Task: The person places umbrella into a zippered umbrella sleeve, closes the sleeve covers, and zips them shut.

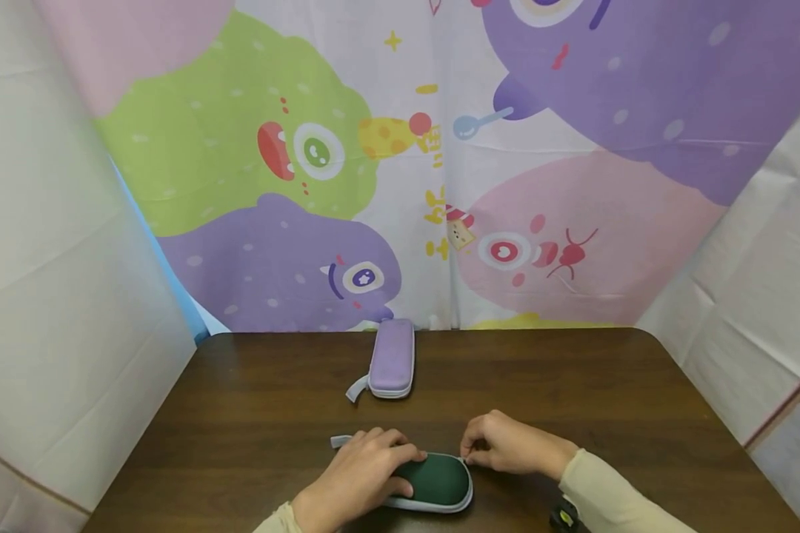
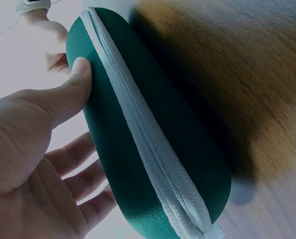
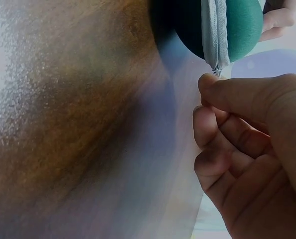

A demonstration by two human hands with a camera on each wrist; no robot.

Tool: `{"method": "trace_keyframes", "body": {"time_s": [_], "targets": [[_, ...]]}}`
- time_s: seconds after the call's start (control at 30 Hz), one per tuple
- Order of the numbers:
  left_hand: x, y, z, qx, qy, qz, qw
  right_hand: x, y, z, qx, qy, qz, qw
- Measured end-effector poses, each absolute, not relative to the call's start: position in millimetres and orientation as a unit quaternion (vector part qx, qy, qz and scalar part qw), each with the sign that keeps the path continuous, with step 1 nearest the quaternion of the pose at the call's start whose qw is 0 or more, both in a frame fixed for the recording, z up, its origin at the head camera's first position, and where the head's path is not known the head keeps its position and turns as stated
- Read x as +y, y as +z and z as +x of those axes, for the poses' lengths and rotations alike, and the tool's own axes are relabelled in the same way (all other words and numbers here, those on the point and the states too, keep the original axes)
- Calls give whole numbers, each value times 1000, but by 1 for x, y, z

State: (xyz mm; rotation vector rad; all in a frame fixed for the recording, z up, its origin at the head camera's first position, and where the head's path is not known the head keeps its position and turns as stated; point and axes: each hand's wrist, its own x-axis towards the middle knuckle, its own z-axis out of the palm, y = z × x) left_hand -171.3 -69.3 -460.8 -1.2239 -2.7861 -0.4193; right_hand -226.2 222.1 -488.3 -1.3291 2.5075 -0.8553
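Note:
A dark green zippered case (image 1: 440,480) with a light grey zipper band lies on the table near its front edge. My left hand (image 1: 367,470) grips it from above, thumb on the near side and fingers across the top. In the left wrist view the zipper (image 2: 138,119) runs along the case's side, its teeth meeting over the stretch that shows. At the case's right end my right hand (image 1: 507,444) pinches the small zipper pull (image 3: 216,71) between thumb and forefinger; the fingertips mostly cover the pull. A grey strap (image 1: 341,441) sticks out past the left hand.
Farther back, by the table's rear edge, lies a lilac zippered case (image 1: 393,355) with a grey wrist loop (image 1: 357,388). Behind the brown wooden table (image 1: 573,385) hangs a cartoon-printed curtain (image 1: 427,170); white sheets flank both sides.

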Motion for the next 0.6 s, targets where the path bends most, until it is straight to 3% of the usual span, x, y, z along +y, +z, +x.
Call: {"method": "trace_keyframes", "body": {"time_s": [0.6], "targets": [[-69,-461,-172,-907,-143,-394,33,228,-485,-214,854,-295,-412,119]]}}
